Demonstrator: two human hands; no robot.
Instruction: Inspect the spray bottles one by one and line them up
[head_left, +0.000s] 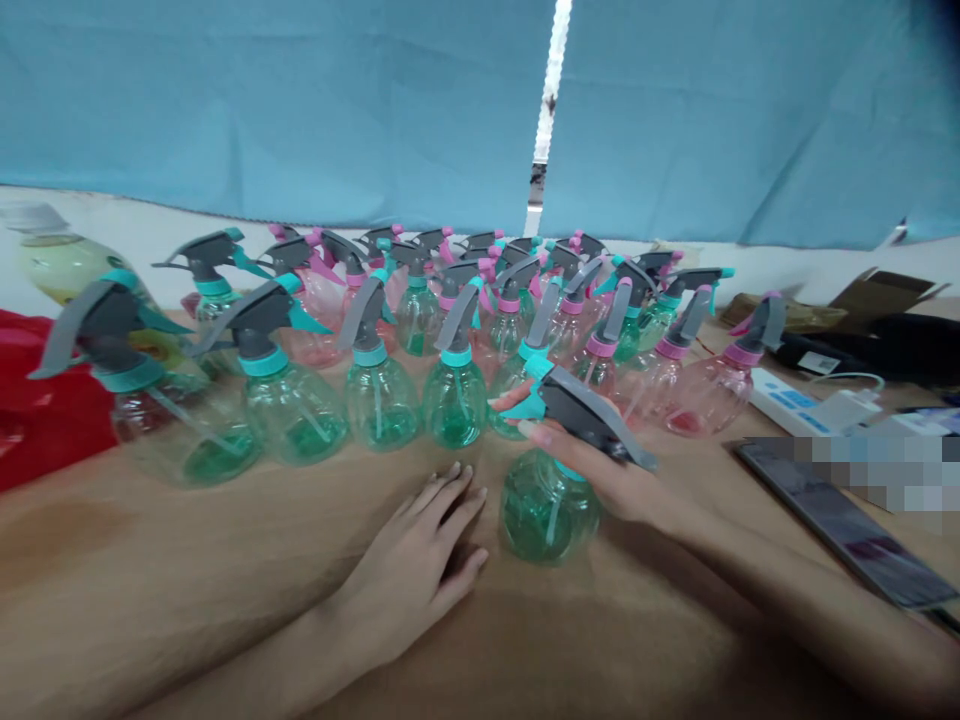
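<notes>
My right hand point(600, 465) is wrapped round the grey and teal trigger head of a green spray bottle point(547, 510) that stands on the brown table point(187, 590) in front of me. Just to its left, my left hand point(420, 560) lies flat on the table with its fingers stretched out, holding nothing and a short gap from the bottle. Behind them stand several green spray bottles point(454, 395) in a row, and several pink spray bottles point(709, 385) farther back and to the right.
A red cloth point(37, 410) lies at the left edge beside a yellowish bottle point(60, 265). A dark phone point(847, 525), a white power strip point(795, 400) and cardboard lie at the right. A blue curtain point(300, 110) hangs behind.
</notes>
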